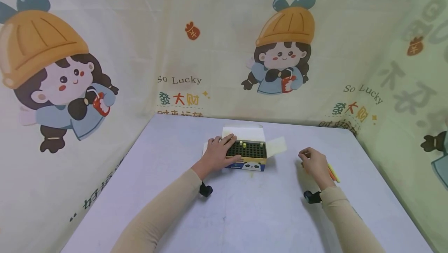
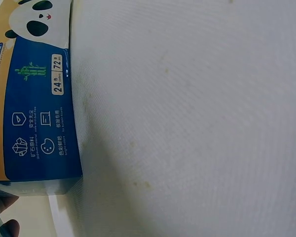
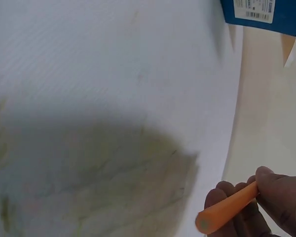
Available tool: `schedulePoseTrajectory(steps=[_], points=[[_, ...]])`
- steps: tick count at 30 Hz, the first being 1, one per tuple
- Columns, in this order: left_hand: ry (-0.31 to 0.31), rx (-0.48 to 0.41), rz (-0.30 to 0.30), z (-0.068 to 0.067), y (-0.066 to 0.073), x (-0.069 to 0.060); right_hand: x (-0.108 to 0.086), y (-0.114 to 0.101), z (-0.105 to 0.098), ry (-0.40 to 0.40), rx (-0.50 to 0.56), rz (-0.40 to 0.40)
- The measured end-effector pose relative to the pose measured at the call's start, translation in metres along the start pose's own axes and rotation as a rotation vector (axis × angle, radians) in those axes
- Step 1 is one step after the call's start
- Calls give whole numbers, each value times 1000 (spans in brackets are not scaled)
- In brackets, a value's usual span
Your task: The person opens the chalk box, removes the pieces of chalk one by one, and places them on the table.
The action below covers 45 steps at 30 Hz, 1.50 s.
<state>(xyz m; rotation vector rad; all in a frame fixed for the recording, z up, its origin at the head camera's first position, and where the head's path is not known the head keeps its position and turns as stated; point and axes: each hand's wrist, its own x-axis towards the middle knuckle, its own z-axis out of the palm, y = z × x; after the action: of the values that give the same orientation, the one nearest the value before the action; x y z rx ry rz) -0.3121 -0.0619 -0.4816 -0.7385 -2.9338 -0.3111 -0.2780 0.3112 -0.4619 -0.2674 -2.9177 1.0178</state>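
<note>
A blue and yellow chalk box (image 1: 252, 164) with a panda on its front stands on the table, its white flaps folded out. Inside it sits a black holder (image 1: 254, 151) full of holes, with a few pale and yellow chalk tips (image 1: 244, 145) standing up in it. My left hand (image 1: 218, 154) rests over the box's left end, fingers spread across the top, thumb along the front edge. To the right of the box, my right hand (image 1: 315, 165) pinches an orange chalk stick (image 3: 227, 210) between thumb and fingers, clear of the tabletop.
Beside my right hand, partly hidden by it, a yellow chalk stick (image 1: 334, 173) and an orange one (image 1: 331, 175) lie on the white table (image 1: 266, 214). Cloth with printed cartoon figures (image 1: 217, 58) hangs behind and at both sides.
</note>
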Motion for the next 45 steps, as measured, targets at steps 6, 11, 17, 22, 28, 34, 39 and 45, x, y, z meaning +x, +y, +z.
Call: schedulePoseTrajectory(steps=[6, 11, 17, 22, 28, 34, 39, 45], points=[[-1, -1, 3, 1, -1, -1, 1, 13, 0, -24, -33, 11], [9, 1, 6, 2, -2, 0, 2, 21, -3, -58, -59, 32], [20, 0, 13, 3, -2, 1, 2, 29, -5, -14, -78, -8], [20, -8, 11, 3, -2, 1, 3, 31, -7, 9, -120, 4], [7, -12, 2, 3, -2, 1, 3, 34, -9, 34, -128, -2], [2, -4, -3, 4, -1, 1, 5, 40, -8, 15, -121, 0], [0, -4, -5, 3, -1, 1, 7, 42, -8, -16, -124, 6], [2, -4, -1, 2, -1, 1, 8, 41, -10, -66, -167, -34]])
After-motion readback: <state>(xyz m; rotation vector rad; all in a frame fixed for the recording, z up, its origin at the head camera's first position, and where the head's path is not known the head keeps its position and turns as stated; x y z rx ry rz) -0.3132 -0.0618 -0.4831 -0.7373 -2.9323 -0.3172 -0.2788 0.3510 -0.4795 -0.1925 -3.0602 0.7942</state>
